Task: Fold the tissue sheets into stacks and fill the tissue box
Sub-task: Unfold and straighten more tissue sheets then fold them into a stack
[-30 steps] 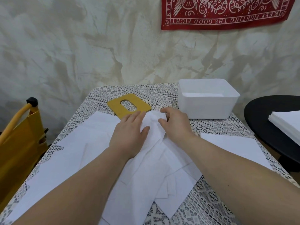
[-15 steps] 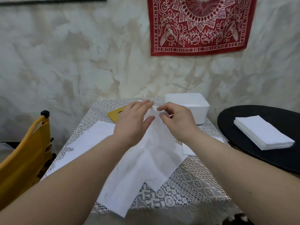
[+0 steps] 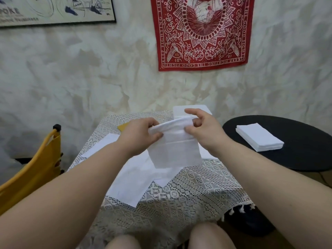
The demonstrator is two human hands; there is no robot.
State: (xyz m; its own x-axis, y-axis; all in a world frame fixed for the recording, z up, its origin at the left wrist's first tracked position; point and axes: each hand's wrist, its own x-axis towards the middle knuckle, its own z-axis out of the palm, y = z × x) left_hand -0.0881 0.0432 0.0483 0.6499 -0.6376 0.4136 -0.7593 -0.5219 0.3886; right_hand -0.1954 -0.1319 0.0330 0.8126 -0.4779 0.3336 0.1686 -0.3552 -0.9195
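Observation:
A bundle of white tissue sheets hangs above the table, lifted by its top edge. My left hand pinches the left end of that edge and my right hand pinches the right end. More loose tissue sheets lie spread on the lace tablecloth below. The white tissue box stands at the far end of the table, mostly hidden behind my right hand. A neat stack of tissues sits on the black round table at the right.
A yellow lid with a slot peeks out behind my left hand. A yellow chair stands left of the table. The black round table is at the right. My knees show at the bottom edge.
Both hands have lifted the gathered tissue sheets off the table and moved apart along the top edge. The view has tilted up and back, showing more wall and the black table.

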